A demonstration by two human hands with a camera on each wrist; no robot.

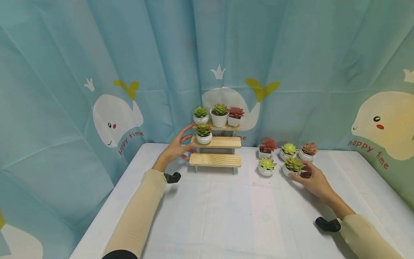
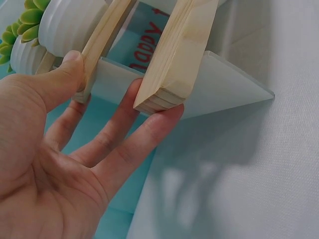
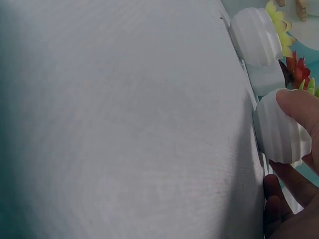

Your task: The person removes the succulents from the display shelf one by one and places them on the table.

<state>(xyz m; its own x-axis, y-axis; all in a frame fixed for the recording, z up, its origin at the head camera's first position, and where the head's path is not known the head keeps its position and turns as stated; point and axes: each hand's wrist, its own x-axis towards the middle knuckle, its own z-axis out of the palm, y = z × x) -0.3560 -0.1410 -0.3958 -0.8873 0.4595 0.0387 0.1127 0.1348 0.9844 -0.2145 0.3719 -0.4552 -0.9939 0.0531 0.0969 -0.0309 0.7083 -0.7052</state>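
Observation:
A three-step wooden stand [image 1: 216, 159] with pale side panels is at the back of the table. My left hand [image 1: 176, 147] grips its left end; in the left wrist view the thumb [image 2: 67, 69] presses the middle plank [image 2: 102, 42] and other fingertips touch the lower plank [image 2: 169, 64]. A potted green succulent [image 1: 204, 134] sits at the left of the middle step, close to that hand. At right, my right hand [image 1: 315, 180] pinches the white ribbed pot [image 3: 279, 127] of a green succulent [image 1: 293, 165], its pot apparently at table level.
Along the top step are two green succulents [image 1: 200, 114] [image 1: 219, 114] and a red one [image 1: 235, 116]. Around the right hand stand a red succulent [image 1: 268, 146], two yellow-green ones [image 1: 288, 149] [image 1: 266, 165] and a pinkish one [image 1: 308, 150]. Behind hangs a blue curtain [image 1: 174, 54].

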